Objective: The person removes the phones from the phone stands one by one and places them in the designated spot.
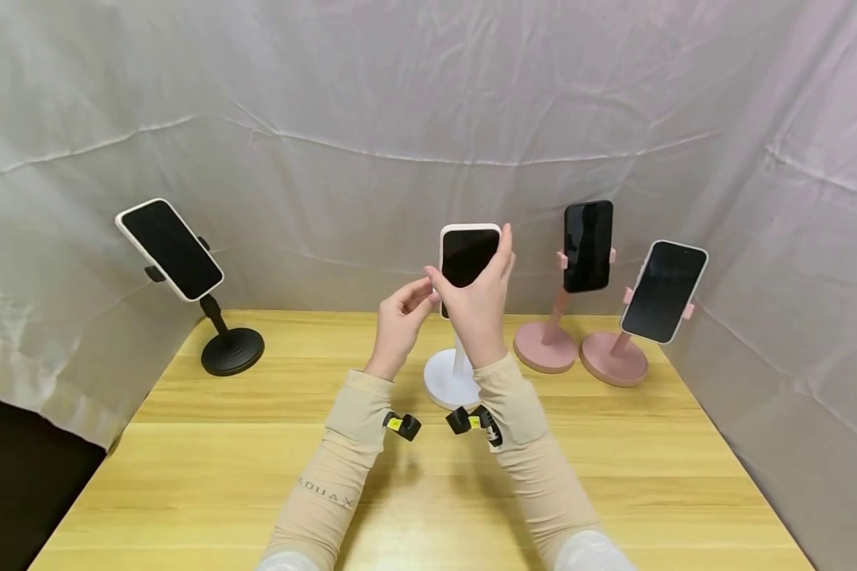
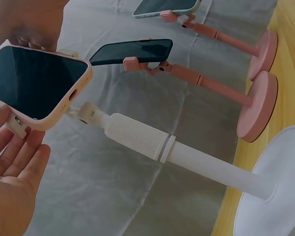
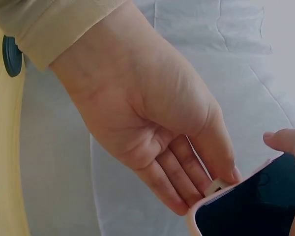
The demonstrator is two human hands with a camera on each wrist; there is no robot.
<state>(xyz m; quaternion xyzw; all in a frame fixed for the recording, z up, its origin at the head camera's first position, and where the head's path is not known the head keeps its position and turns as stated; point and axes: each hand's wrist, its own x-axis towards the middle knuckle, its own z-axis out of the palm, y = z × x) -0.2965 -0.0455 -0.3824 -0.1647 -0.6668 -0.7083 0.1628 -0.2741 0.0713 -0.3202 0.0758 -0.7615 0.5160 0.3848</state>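
Observation:
A smartphone in a pale pink case is held by a white phone stand at the middle of the table. My right hand reaches across the phone's front and grips it, thumb toward its left edge and fingers along its right edge. At the left edge, my left hand pinches the stand's small white clamp jaw between thumb and fingers. In the left wrist view the clamp arm shows beside the left fingers. The right fingers behind the phone are partly hidden.
On the left stands a black phone stand with a white-cased phone. Two pink stands on the right hold a black phone and a light-cased phone. Grey cloth hangs behind the wooden table.

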